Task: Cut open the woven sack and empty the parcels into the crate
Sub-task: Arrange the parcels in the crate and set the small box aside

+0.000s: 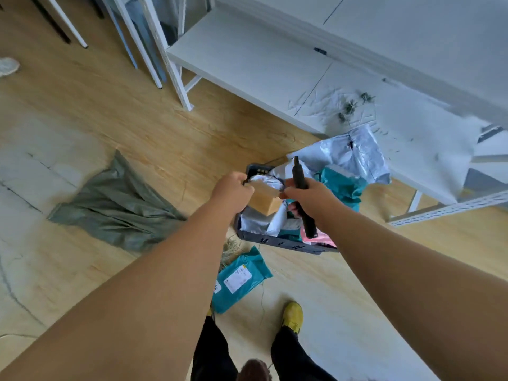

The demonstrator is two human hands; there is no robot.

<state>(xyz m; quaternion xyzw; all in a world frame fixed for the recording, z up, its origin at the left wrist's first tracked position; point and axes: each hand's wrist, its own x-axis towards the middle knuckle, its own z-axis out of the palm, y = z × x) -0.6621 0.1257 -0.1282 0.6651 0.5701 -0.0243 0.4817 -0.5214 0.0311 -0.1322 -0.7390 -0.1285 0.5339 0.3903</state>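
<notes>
A grey-green woven sack [115, 207] lies flat and crumpled on the floor at the left. The dark crate [277, 242] stands on the floor ahead of me, piled with white, teal and pink parcels. My left hand [233, 189] grips the left end of a brown cardboard box [265, 198] above the crate. My right hand [305, 196] holds a black cutter [302, 191] and touches the box's right end with its fingertips. A teal parcel [242, 279] lies on the floor by my feet.
A low white shelf [247, 64] runs across the back right, with a torn white bag [343, 105] on it. A silver mailer [354, 155] leans over the crate's far side. White frame legs [165, 59] stand at the back. Loose sack threads [231, 251] lie near the crate.
</notes>
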